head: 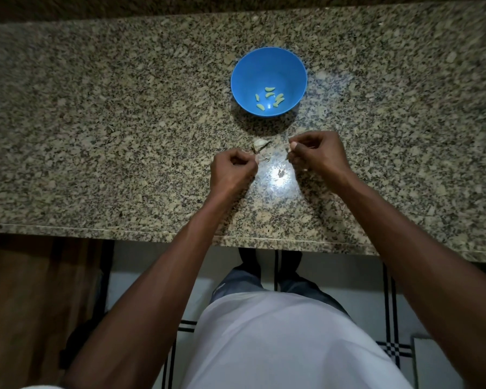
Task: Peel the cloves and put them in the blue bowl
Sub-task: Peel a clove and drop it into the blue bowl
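Counter: a long speckled granite countertop point(124, 122) in beige, grey and black runs across the whole view, its front edge just ahead of the person's body; a bright glare patch lies on it between the two hands.
Floor: white tiled floor point(357, 299) with thin black lines shows below the counter edge.
Clothing: a white shirt front point(278, 341) fills the lower middle, with blue-grey trousers point(236, 284) above it in the view.
Bowl: a round blue plastic bowl point(268, 81) stands on the counter beyond the hands, a little right of centre and well apart from them.
Peeled cloves: several small pale yellow-green peeled garlic cloves point(270, 98) lie loose on the bowl's bottom.
Right hand: the right hand point(317, 153) hovers over the counter with its fingers curled and the thumb and forefinger pinched on something small and pale at its tips; too small to tell whether it is a clove or skin.
Left hand: the left hand point(232, 169) is curled likewise, its fingertips pinching a small pale scrap at its right edge; what it is cannot be told.
Unpeeled piece: a whitish papery garlic piece point(260, 144) lies on the counter just beyond the left hand, between hands and bowl.
Skins: thin scraps of pale garlic skin point(281, 172) rest in the glare between the hands.
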